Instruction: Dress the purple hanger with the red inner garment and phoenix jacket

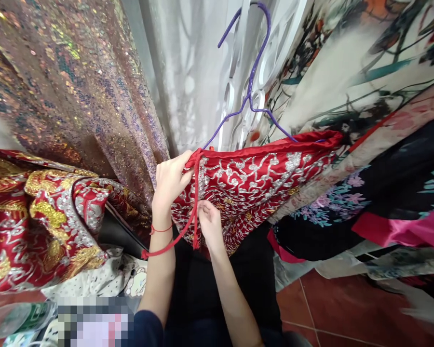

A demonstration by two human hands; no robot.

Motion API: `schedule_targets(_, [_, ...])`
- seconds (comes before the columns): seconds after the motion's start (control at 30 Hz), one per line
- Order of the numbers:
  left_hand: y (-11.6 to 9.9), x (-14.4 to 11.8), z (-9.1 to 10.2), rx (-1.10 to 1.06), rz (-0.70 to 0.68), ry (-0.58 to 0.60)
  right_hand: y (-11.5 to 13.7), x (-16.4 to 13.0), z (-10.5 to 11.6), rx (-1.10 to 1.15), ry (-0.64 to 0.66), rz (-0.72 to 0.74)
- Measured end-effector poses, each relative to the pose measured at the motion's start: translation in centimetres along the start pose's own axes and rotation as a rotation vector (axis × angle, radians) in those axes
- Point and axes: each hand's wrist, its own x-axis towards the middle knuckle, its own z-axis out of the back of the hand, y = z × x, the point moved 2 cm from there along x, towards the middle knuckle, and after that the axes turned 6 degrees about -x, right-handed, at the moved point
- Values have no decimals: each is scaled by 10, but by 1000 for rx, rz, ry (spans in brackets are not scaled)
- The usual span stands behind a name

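A red embroidered skirt (253,178) with silver and gold patterns hangs from a purple wire hanger (251,91). My left hand (171,180) is closed on the left end of the skirt's red waistband, below the hanger's left arm. A red cord (196,183) drops from that corner; one length ends in a small tassel and another loops across my left forearm. Just below and right of it, my right hand (210,221) has its fingers curled in a pinch at the hanging cord, in front of the skirt. The exact contact of its fingertips is partly hidden.
A sequined cloth (79,82) hangs at left above a red and gold embroidered garment (47,217). At right hang a floral-print cloth (332,72) and a black embroidered garment (321,226). A plastic bottle (14,318) lies lower left. Red tiles (332,303) cover the floor.
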Motion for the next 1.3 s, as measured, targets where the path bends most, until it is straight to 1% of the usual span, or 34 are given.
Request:
schedule_targets(0.13, [-1, -1, -1, -6, 14, 12, 3, -2, -2, -10, -9, 20])
schedule_targets(0.27, [-2, -2, 0, -4, 17, 8, 14, -6, -6, 24, -30, 27])
schedule_targets(0.4, [-2, -1, 0, -19, 18, 8, 26, -10, -12, 27, 20, 71])
schedule_targets(0.53, [0, 1, 1, -20, -7, -6, 31, -5, -20, 58, 3, 75])
schedule_targets(0.67, [-1, 2, 2, -29, -1, -24, 41, 3, -28, 68, 24, 134])
schedule_targets(0.8, [-2, 7, 8, -59, 9, -44, 39, 8, -26, 66, 32, 122])
schedule_targets(0.87, [-1, 6, 10, -103, -21, -70, 33, 10, -22, 50, 27, 118])
schedule_targets(0.9, [1, 2, 10, -123, -36, -105, 30, 11, -21, 45, 27, 123])
schedule_targets(0.97, [5, -16, 5, -136, -17, -237, 24, 12, -20, 43, 38, 124])
schedule_targets(1.0, [8, -29, 0, -132, 26, -325, 22, 12, -20, 46, 46, 121])
schedule_targets(1.07, [15, -66, -16, -147, 168, -505, 19, 12, -22, 61, 60, 106])
schedule_targets(1.13, [21, -104, -38, -219, 314, -575, 17, 12, -25, 80, 68, 88])
schedule_targets(1.17, [22, -120, -50, -260, 347, -524, 16, 11, -26, 90, 68, 82])
schedule_targets(1.2, [22, -132, -60, -280, 342, -452, 15, 10, -28, 98, 69, 74])
schedule_targets(1.23, [22, -141, -69, -284, 343, -404, 14, 10, -28, 106, 68, 67])
schedule_targets(1.3, [22, -145, -78, -287, 341, -337, 12, 7, -30, 118, 67, 53])
